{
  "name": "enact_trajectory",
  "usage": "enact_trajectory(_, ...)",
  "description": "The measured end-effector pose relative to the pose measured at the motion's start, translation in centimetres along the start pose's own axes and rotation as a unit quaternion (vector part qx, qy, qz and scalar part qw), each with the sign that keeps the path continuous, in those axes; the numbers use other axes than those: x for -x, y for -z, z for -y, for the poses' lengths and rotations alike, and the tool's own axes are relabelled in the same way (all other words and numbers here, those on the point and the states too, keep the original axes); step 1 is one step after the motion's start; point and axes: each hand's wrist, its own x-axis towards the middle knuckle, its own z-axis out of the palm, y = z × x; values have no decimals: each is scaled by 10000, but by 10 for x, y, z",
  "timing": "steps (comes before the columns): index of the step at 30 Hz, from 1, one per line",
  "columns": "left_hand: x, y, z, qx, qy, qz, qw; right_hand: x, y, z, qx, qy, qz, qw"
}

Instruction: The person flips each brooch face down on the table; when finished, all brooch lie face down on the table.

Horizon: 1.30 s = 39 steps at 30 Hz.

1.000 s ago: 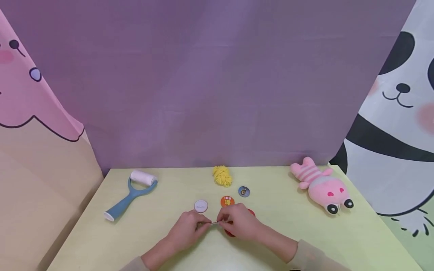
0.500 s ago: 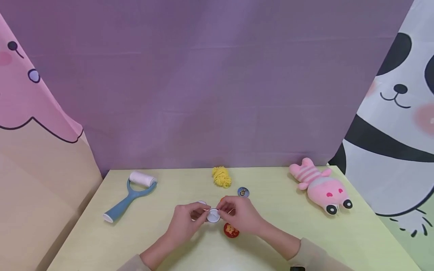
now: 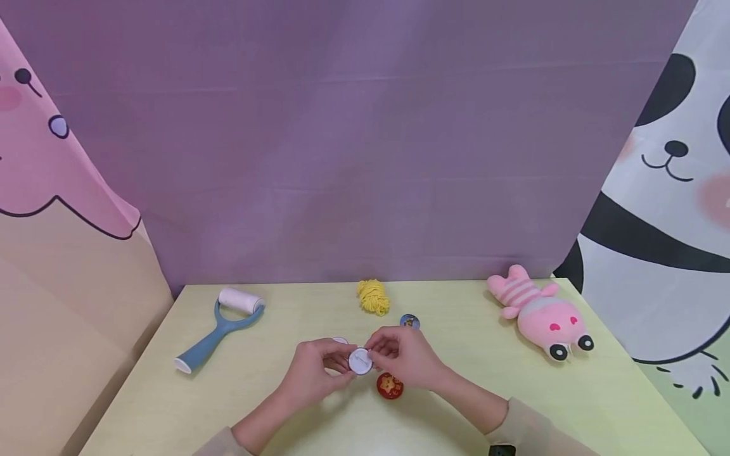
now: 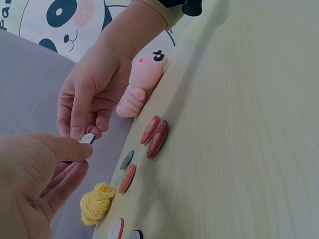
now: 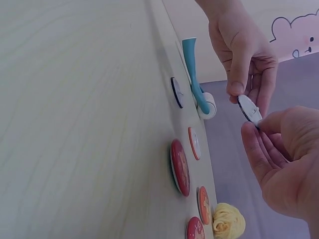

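Observation:
Between both hands, above the table, a round badge (image 3: 360,361) is held with its white, pinned back facing up. My left hand (image 3: 310,375) pinches its left edge between thumb and fingers. On the other side, my right hand (image 3: 412,358) has thumb and fingertips at the badge's upper right edge, by the pin. The right wrist view shows the badge (image 5: 249,109) side-on, with the pin fitting near the right fingertips. Below the hands lies a red badge (image 3: 390,386). An orange badge (image 5: 204,204) and another red badge (image 5: 195,229) also lie on the table.
Yellow yarn (image 3: 373,297) and a blue badge (image 3: 409,322) lie behind the hands. A blue-handled roller (image 3: 219,329) is at the left, a pink plush toy (image 3: 542,313) at the right. Two more badges (image 5: 177,92) lie white side up.
The badge, edge-on a second ago, has turned so its white back faces the head camera. Both hands have risen slightly, and the front red badge has come into fuller view.

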Motion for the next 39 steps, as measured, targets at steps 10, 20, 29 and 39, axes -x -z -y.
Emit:
enact_trajectory(10, -1, 2, 2, -360, -27, -4, 9993, -1, 1, 3, 392, 213, -22, 9990)
enact_trajectory(20, 2, 5, 9, -477, -16, 64, 9988, -1, -3, 2, 475, 534, 251, 9971)
enact_trajectory(29, 5, 5, 14, -600, -41, 179, 9980, -1, -9, -1, 991, 632, 317, 9926)
enact_trajectory(39, 7, 2, 19, -633, -165, 297, 9974, 0, -15, -9, 1330, 737, 351, 9877)
